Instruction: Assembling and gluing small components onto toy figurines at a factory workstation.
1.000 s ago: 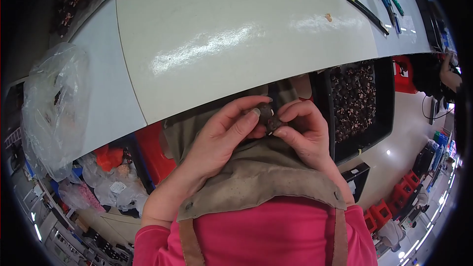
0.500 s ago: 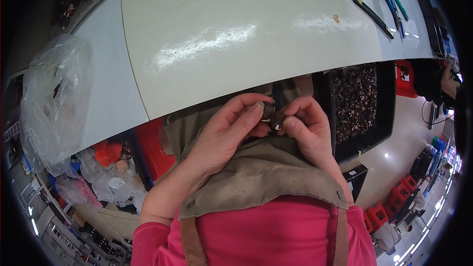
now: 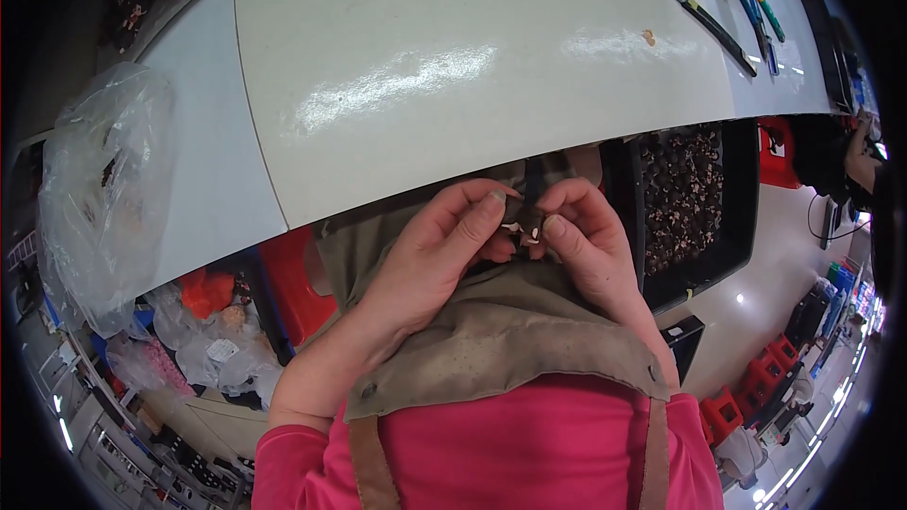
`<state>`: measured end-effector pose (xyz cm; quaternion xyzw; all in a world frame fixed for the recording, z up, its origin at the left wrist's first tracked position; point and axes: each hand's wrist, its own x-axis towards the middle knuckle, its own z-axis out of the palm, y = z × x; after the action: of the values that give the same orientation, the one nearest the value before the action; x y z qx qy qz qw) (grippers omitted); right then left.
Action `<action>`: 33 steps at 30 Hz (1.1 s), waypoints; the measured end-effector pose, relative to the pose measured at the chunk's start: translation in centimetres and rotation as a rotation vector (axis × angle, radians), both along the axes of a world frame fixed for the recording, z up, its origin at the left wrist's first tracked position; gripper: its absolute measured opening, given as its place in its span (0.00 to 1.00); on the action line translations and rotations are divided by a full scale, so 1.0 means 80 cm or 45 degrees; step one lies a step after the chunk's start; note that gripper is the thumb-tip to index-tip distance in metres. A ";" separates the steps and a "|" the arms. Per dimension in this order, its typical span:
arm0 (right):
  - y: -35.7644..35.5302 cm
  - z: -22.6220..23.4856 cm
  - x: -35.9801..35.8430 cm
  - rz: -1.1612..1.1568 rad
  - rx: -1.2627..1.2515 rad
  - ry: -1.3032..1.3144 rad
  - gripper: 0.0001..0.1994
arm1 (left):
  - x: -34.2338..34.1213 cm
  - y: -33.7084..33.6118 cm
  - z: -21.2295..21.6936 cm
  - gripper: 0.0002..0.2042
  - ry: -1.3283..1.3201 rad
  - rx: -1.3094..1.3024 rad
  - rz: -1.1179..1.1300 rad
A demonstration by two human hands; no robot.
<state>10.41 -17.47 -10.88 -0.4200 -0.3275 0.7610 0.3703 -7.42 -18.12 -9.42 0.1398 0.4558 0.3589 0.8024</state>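
Close together above my lap, just off the table's near edge, both hands work on small parts. My left hand (image 3: 436, 244) pinches a small dark brown piece (image 3: 515, 212) between thumb and forefinger. My right hand (image 3: 593, 244) is closed on another small dark piece (image 3: 532, 219) that touches the first. Pale pinkish bits show at the lower side of both pieces. What exactly the parts are I cannot make out, and my fingers partly cover them.
A white table (image 3: 378, 28) stretches ahead, with pinkish scraps, a utility knife (image 3: 710, 28) and pens (image 3: 761, 24) at its far right. At my right stands a black tray (image 3: 699, 283) of similar dark pieces. Plastic bags (image 3: 104, 189) lie at left, near a red stool (image 3: 295, 285).
The two dark pieces have come together between my fingertips, and more of the pale pinkish bits show. My right hand has shifted slightly left.
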 end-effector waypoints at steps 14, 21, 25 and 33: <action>0.001 0.007 -0.002 0.026 0.002 -0.003 0.14 | 0.001 0.003 -0.003 0.15 -0.048 -0.060 -0.051; 0.001 0.006 -0.002 0.033 -0.002 -0.020 0.13 | 0.001 0.003 -0.006 0.15 -0.044 -0.041 -0.075; 0.002 0.006 -0.001 0.036 -0.019 -0.012 0.14 | -0.002 0.005 -0.006 0.15 -0.091 -0.040 -0.084; 0.002 0.006 -0.002 0.031 -0.028 0.004 0.13 | -0.002 0.004 -0.007 0.15 -0.090 -0.071 -0.052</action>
<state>10.23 -17.32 -10.38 -0.4189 -0.3236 0.7697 0.3570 -7.59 -17.81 -9.97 0.1138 0.4339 0.3343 0.8289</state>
